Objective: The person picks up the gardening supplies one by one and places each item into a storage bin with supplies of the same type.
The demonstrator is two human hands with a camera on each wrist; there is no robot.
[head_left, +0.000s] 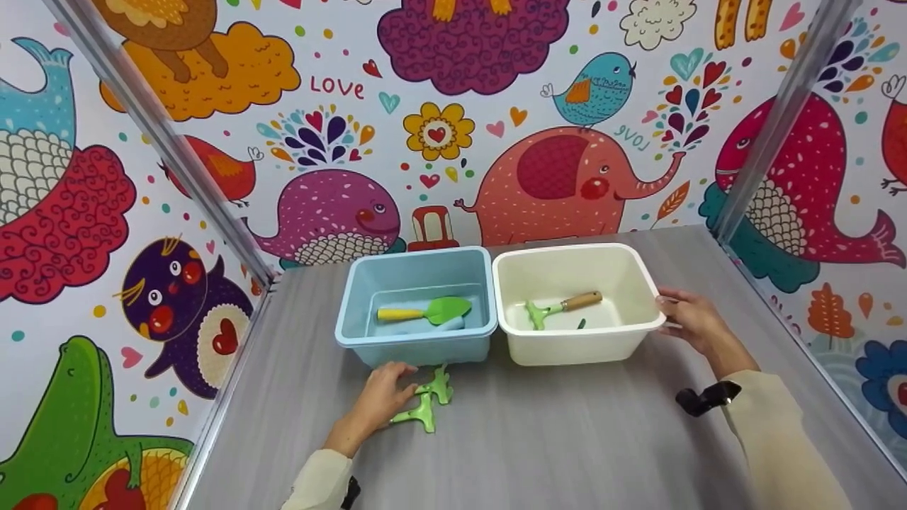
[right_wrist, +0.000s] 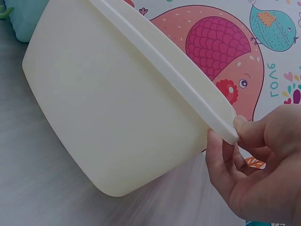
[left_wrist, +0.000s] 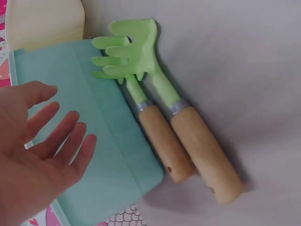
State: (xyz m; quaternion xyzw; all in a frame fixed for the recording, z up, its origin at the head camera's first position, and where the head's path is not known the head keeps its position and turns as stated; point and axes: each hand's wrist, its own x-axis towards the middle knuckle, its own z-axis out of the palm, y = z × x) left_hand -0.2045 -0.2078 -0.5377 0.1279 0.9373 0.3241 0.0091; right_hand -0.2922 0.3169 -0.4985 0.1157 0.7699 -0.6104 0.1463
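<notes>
My left hand point(head_left: 379, 400), fingers relaxed and holding nothing, hovers by the front of the light blue bin point(head_left: 418, 354). Two small green hand rakes with wooden handles lie side by side on the table before that bin. In the left wrist view the larger rake point(left_wrist: 202, 155) is outermost and the smaller rake point(left_wrist: 164, 143) lies along the bin wall; the head view hides their handles behind my hand. At the right, my right hand point(head_left: 694, 322) pinches the rim of the cream bin point(right_wrist: 113, 103) at its corner between thumb and fingers.
Inside the blue bin lie a green trowel point(head_left: 446, 310) with a yellow handle and a light blue piece point(head_left: 451, 324). A green-headed tool with a wooden handle point(head_left: 582, 301) lies in the cream bin beside a small dark green bit point(head_left: 582, 324). Printed walls point(head_left: 439, 85) surround the grey table point(head_left: 538, 439).
</notes>
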